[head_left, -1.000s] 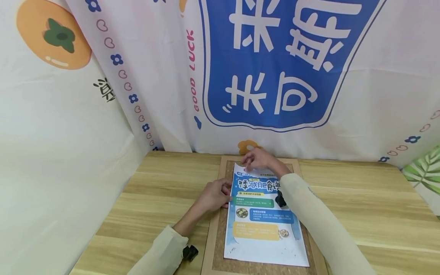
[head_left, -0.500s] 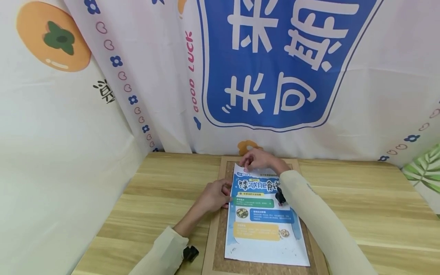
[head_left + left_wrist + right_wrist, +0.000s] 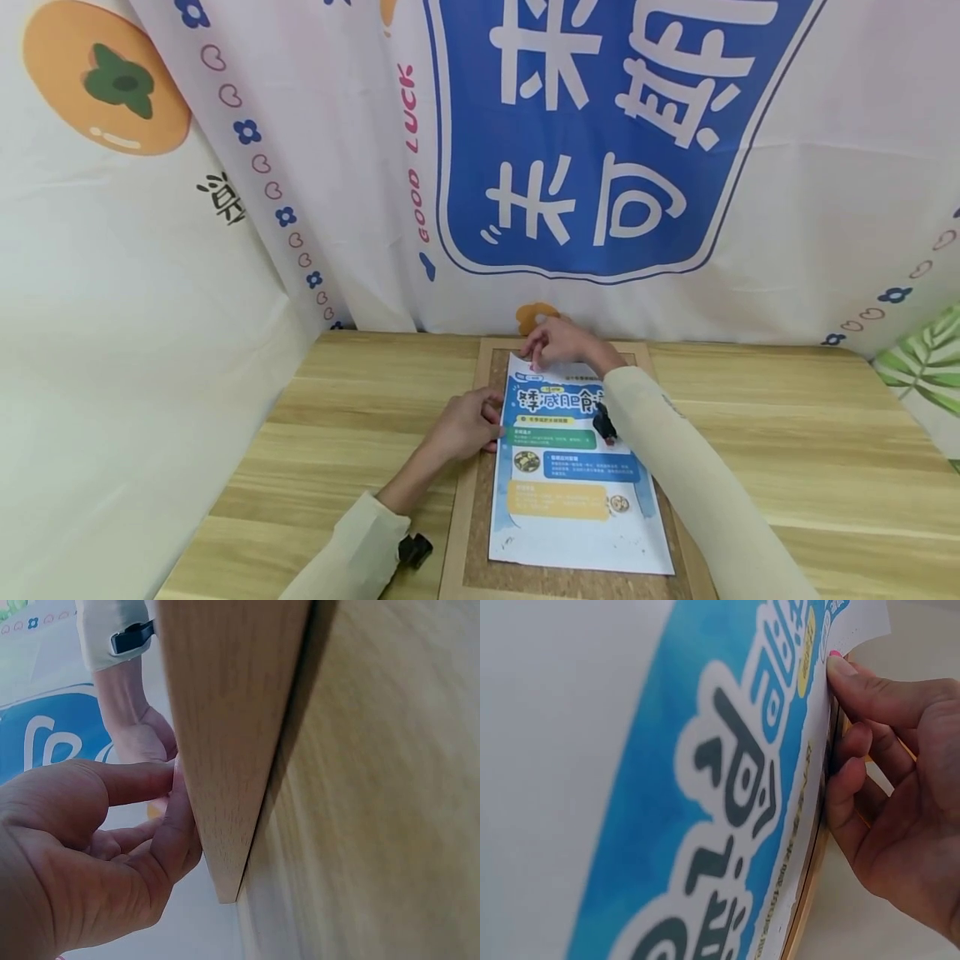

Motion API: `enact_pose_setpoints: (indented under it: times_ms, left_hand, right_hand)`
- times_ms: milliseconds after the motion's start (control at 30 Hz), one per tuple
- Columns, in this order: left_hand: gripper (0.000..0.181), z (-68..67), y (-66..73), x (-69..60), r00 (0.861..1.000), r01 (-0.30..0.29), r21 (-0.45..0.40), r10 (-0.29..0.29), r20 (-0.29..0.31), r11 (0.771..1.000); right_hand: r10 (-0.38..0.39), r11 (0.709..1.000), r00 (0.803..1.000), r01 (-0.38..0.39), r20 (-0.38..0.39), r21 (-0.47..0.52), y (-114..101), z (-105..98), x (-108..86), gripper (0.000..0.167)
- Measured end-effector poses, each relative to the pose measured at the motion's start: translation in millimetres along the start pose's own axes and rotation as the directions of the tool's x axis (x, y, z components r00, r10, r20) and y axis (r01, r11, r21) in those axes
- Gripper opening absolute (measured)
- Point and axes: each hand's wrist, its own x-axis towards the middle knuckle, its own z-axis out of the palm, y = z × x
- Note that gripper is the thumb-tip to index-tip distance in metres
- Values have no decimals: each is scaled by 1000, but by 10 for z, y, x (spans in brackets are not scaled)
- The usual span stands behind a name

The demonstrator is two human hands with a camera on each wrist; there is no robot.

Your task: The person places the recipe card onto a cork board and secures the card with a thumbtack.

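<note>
A printed paper poster (image 3: pixel 573 546), blue, green and yellow, lies on a wood-framed cork board (image 3: pixel 480 533). My left hand (image 3: pixel 467 425) is at the poster's left edge, fingers curled. In the left wrist view the left hand's (image 3: pixel 112 840) thumb and index tips meet at the board's frame (image 3: pixel 232 697), pinching the poster's edge, which is mostly hidden there. At the poster's top, my right hand (image 3: pixel 566 343) pinches a small pink push pin (image 3: pixel 835 654) under the thumb. The poster's top left corner (image 3: pixel 866 626) curls up beside the right hand (image 3: pixel 907 765).
The board lies on a wood-grain table (image 3: pixel 360 400), its far end near the wall. A printed cloth (image 3: pixel 450 300) hangs behind the table, and another white cloth (image 3: pixel 150 333) is at the left. A black wrist camera (image 3: pixel 415 550) sits on each sleeve.
Both hands stay almost in place at the poster's left edge and top. The right wrist and its camera shift slightly left. The head view shifts a little.
</note>
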Motion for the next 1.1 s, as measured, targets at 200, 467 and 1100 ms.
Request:
enact_pose_setpoints:
  times_ms: [200,467,1100]
  left_hand:
    - [45,9,-3,0,1000,6,11,-6,-3,1000]
    - [46,3,3,0,1000,1,13,0,-5,1000]
    - [46,3,27,10,1000,26,12,-26,-2,1000]
  right_hand:
    - [-62,998,998,62,-3,2,63,14,-13,31]
    - [-147,988,989,147,-12,48,175,16,-46,32]
    - [-116,989,993,114,12,99,175,-18,-82,31]
